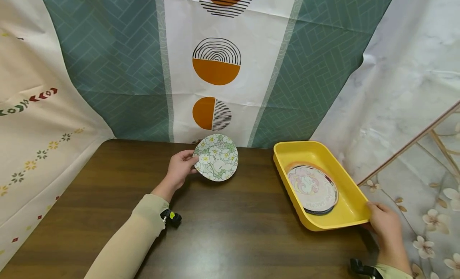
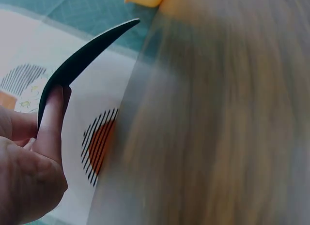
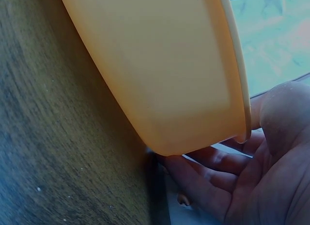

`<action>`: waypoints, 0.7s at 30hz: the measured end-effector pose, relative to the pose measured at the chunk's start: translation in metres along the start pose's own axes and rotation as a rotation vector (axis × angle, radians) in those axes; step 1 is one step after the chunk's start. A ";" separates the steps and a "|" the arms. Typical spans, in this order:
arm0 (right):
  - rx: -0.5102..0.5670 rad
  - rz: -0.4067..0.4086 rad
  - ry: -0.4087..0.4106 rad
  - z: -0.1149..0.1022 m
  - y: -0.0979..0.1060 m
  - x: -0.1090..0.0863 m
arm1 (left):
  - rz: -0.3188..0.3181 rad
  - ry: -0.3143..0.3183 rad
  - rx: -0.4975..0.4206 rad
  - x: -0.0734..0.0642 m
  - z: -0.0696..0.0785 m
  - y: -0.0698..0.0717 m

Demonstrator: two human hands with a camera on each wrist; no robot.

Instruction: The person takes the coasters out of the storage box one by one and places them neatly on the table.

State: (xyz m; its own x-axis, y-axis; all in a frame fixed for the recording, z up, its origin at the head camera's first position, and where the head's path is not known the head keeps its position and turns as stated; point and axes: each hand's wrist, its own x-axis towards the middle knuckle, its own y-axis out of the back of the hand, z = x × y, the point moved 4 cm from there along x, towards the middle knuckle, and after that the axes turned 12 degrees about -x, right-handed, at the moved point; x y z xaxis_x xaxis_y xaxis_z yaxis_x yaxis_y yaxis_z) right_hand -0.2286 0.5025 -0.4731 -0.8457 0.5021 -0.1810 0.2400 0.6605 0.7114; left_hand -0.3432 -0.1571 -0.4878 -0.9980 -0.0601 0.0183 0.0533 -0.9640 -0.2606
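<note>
My left hand pinches the left edge of a small round plate with a white, green and yellow flower print. In the left wrist view the plate appears edge-on, its dark underside showing, with fingers below and behind it. My right hand grips the near right corner of a yellow rectangular tray, thumb at the rim and fingers under the corner in the right wrist view. Inside the tray lie round plates, the top one pale with a pink unicorn picture and lettering; a dark rim shows beneath it.
A dark brown wooden table lies under both hands. Behind it hangs a green and white curtain with orange circles. Patterned cloths hang at the left and right, the right one close to the tray.
</note>
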 end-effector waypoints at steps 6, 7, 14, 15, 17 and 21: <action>0.021 0.001 0.004 0.000 -0.001 -0.001 | 0.020 0.002 0.038 -0.001 0.003 0.028; 0.026 0.001 0.002 0.000 -0.001 -0.001 | 0.020 0.003 0.043 -0.002 0.005 0.033; 0.033 0.010 0.006 0.000 -0.002 0.000 | 0.050 -0.025 0.051 -0.004 0.013 0.065; 0.033 0.009 0.010 -0.001 -0.002 0.000 | 0.058 -0.028 0.055 -0.004 0.014 0.069; 0.028 0.008 0.018 -0.001 -0.002 0.000 | 0.069 -0.031 0.061 -0.005 0.016 0.077; 0.026 0.009 0.023 -0.002 -0.001 0.000 | 0.094 -0.024 0.081 -0.007 0.021 0.091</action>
State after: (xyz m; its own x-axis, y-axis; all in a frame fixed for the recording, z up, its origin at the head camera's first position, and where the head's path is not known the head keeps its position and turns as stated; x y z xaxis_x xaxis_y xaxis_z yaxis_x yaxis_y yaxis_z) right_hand -0.2302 0.5010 -0.4725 -0.8540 0.4956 -0.1584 0.2599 0.6702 0.6952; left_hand -0.3304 -0.2493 -0.4914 -0.9875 -0.1562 0.0211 0.1497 -0.9715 -0.1837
